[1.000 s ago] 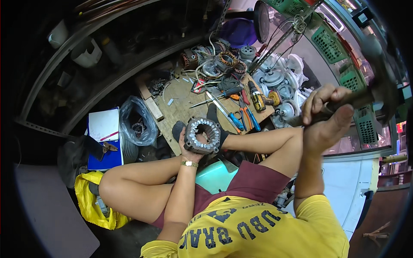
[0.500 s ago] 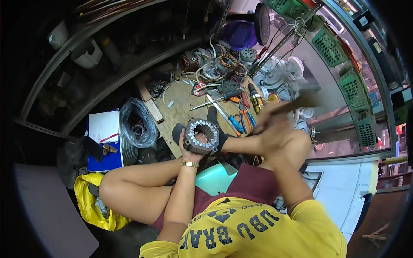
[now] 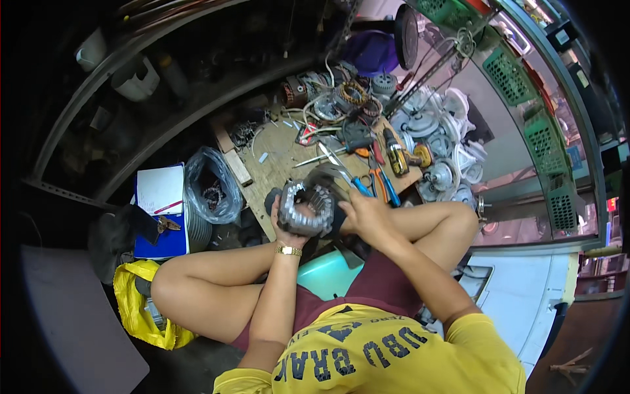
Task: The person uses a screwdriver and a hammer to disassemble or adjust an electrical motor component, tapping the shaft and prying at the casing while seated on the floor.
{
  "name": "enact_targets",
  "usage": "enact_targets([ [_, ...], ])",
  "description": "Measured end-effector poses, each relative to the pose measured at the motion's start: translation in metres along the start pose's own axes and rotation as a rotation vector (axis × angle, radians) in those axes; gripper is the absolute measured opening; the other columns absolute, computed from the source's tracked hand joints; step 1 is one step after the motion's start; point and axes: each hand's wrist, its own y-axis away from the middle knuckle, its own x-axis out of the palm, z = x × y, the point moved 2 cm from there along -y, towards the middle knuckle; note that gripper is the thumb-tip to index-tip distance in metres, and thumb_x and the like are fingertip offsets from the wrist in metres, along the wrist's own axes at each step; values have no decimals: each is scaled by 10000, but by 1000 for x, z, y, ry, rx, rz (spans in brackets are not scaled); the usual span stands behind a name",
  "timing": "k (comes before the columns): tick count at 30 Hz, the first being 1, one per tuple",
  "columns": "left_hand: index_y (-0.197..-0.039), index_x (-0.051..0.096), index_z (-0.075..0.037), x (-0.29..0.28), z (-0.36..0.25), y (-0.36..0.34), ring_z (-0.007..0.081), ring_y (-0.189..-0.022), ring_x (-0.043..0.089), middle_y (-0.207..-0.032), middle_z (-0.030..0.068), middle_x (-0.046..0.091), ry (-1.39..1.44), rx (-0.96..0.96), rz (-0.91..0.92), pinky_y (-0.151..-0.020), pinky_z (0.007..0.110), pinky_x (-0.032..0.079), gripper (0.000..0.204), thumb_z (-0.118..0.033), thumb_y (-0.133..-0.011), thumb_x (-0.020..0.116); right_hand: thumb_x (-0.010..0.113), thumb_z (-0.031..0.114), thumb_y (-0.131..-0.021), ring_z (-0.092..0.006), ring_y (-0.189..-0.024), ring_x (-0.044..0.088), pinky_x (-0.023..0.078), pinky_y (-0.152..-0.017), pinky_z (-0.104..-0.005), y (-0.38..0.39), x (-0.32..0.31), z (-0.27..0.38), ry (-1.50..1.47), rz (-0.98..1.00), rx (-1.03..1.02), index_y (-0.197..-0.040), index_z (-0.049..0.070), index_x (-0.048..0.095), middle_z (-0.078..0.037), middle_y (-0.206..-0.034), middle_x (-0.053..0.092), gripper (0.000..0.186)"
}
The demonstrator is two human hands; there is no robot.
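My left hand (image 3: 285, 231) grips a grey motor stator core (image 3: 289, 220) from its left and lower side, above my crossed legs. White pieces line the slots around its round opening. At the stator's right side, my right hand (image 3: 369, 218) is closed on a greyish, flat-looking thing (image 3: 331, 176), smeared by motion. It reaches over the stator's upper right edge; its kind and whether it touches the core cannot be made out. Just beyond lie pliers (image 3: 388, 188) with blue handles and a blue-handled tool (image 3: 360, 186).
On the wooden board (image 3: 275, 148) are a screwdriver (image 3: 355, 144), a yellow-black drill (image 3: 396, 154) and wound motor parts (image 3: 351, 93). White plastic parts (image 3: 423, 121) pile up at right. A clear bag (image 3: 211, 187), notebook (image 3: 159, 190) and yellow bag (image 3: 141, 315) stand at left.
My right hand has come down and left from above my right knee to the stator, bringing the blurred thing with it. The stator stays in my left hand, shaken or slightly tilted.
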Motion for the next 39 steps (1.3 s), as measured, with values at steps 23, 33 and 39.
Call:
enact_targets([
  [23, -1491, 425, -135, 17, -16, 27, 404, -1361, 442, -1510, 163, 452, 177, -136, 188, -1095, 666, 351, 854, -698, -851, 479, 528, 339, -1051, -181, -694, 658, 512, -572, -310, 1, 3, -16, -752, 38, 165, -1135, 16, 576, -121, -877, 673, 338],
  [33, -1474, 453, -118, 23, -22, 26, 399, -1349, 457, -1502, 160, 457, 1, -105, 140, -1101, 662, 353, 933, -797, -835, 477, 495, 278, -1070, -117, -541, 494, 410, -507, -268, 18, -165, 89, -591, -530, -158, -1060, 5, 603, -42, -698, 546, 294],
  [39, -1491, 426, -100, 35, 4, 13, 389, -1351, 463, -1495, 152, 467, 13, -127, 75, -1124, 630, 349, 985, -818, -819, 497, 502, 279, -1044, -293, -608, 586, 418, -535, -410, 15, 6, -24, 34, -160, -126, -944, 1, 550, -187, -753, 586, 299],
])
